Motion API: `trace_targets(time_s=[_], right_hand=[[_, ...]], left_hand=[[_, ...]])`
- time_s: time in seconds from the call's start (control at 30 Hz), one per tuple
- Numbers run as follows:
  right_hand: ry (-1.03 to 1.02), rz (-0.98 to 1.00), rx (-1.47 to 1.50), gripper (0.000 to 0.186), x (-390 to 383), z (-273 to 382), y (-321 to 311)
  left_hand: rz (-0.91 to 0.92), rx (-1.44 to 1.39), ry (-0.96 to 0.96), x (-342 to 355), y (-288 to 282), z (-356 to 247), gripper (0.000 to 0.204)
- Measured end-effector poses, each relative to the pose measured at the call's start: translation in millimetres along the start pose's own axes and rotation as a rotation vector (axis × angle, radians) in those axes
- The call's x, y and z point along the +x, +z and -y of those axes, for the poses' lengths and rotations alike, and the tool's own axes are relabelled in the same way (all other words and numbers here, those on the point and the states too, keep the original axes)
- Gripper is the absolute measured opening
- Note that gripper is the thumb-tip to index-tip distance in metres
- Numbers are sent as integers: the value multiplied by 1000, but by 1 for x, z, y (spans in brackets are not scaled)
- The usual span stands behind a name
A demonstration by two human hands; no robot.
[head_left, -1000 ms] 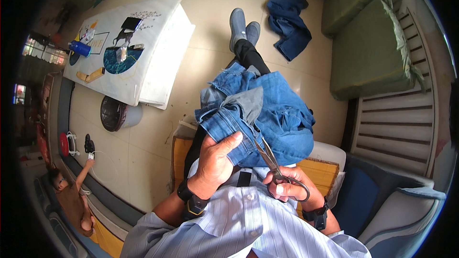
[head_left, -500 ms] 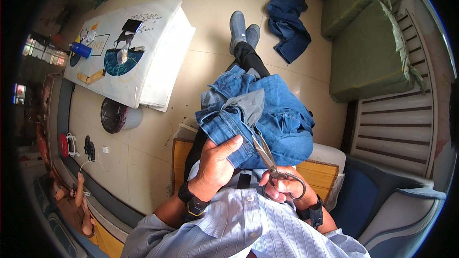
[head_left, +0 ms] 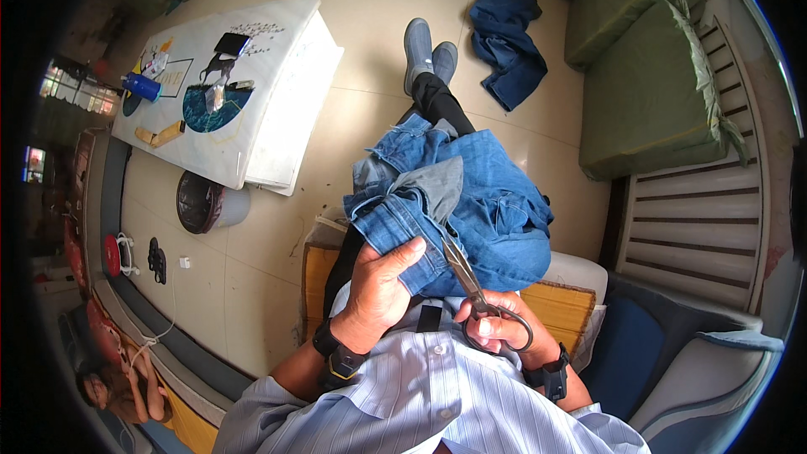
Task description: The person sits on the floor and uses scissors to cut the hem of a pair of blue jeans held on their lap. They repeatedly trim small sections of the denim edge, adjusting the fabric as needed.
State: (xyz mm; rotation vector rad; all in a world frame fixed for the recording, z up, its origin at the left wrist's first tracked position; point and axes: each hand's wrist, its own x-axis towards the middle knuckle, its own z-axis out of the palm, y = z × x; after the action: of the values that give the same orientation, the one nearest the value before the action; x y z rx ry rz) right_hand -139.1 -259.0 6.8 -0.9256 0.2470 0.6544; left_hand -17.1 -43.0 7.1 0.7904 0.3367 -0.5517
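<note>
With the denim garment (head_left: 508, 202) lying before me at twelve o'clock, my left hand (head_left: 380, 290) pinches its thick edge and my right hand (head_left: 504, 328), curled round the handles of the scissors (head_left: 477, 298), has drawn the eleven-o'clock-pointing blades closer together, seemingly snipping cloth.

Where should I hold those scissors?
Probably the looped handles of the scissors, coming from the side nearest the striped shirt, as the right hand does: the pointed blades aim away, toward the lap's blue jeans.
</note>
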Motion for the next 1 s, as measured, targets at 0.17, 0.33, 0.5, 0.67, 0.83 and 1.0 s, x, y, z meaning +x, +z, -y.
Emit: trace_targets(time_s=[0.17,0.33,0.5,0.67,0.83,1.0], right_hand=[[-24,13,-23,34,1,0,-1],[-20,16,-30,33,0,3,-2],[-17,45,44,33,0,0,-4],[-23,56,35,34,1,-1,-3],[-40,51,9,34,1,-2,-3],[-42,45,-17,33,1,-1,-3]], left_hand=[[-3,10,4,0,-2,1,35],[4,11,0,0,-5,1,36],[9,3,3,0,-8,1,37],[23,-5,-5,0,-9,0,38],[17,-1,-3,-1,-8,-1,38],[15,13,-8,0,-10,0,36]])
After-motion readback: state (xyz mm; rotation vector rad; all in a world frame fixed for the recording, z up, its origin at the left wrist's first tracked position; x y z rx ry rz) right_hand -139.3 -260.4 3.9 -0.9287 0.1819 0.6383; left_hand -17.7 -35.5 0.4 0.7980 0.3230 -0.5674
